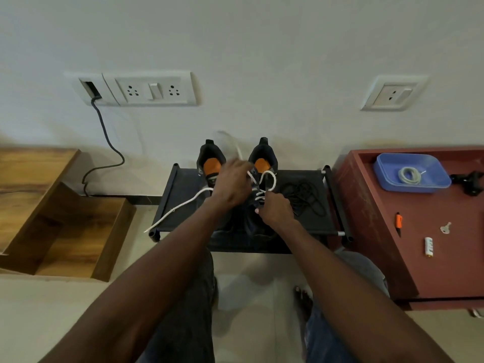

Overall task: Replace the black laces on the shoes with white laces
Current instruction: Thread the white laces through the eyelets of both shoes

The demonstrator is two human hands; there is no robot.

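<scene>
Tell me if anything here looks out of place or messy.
One thing: the white lace trails off the left edge of the black rack, its tip hanging free. The removed black laces lie in a loose tangle beside the right shoe.

Both forearms are bare from the lower edge of the frame up to the wrists, with no sleeve, watch, band or ring showing on either; the left hand [231, 186] and the right hand [276, 208] are likewise ungloved; a short pale thumbnail shows at the inner edge of the right hand. Below the arms, the legs are clad in dark blue-grey denim trousers [188, 310], the cloth mottled and faded in patches (the right leg reads a brighter blue near the bottom edge); one bare foot [303, 301] shows beyond the right trouser leg, unshod, with its toes visible.
</scene>
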